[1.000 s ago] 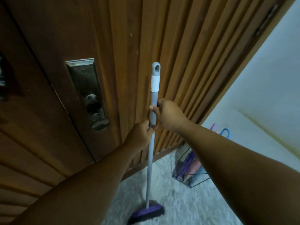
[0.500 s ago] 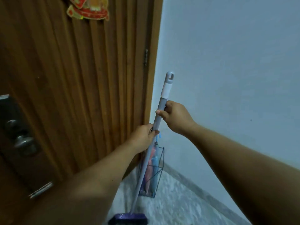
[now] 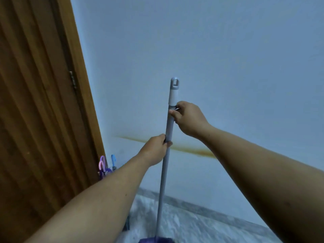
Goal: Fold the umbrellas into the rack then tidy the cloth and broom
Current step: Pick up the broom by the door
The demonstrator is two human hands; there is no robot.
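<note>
Both hands grip the upright broom [image 3: 166, 155]: left hand [image 3: 155, 149] lower, right hand [image 3: 188, 118] higher, near the wall [image 3: 210, 50].

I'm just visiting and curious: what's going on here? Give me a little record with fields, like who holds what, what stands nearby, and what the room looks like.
held item: broom, grey pole roughly upright, purple head at the floor
right hand: grips the pole just below its white top section
left hand: grips the pole lower down
nearby: umbrella handles, pink and blue, beside the wooden door
wall: pale blue, with a yellowish streak
floor: grey, marbled
cloth: not in view
</note>
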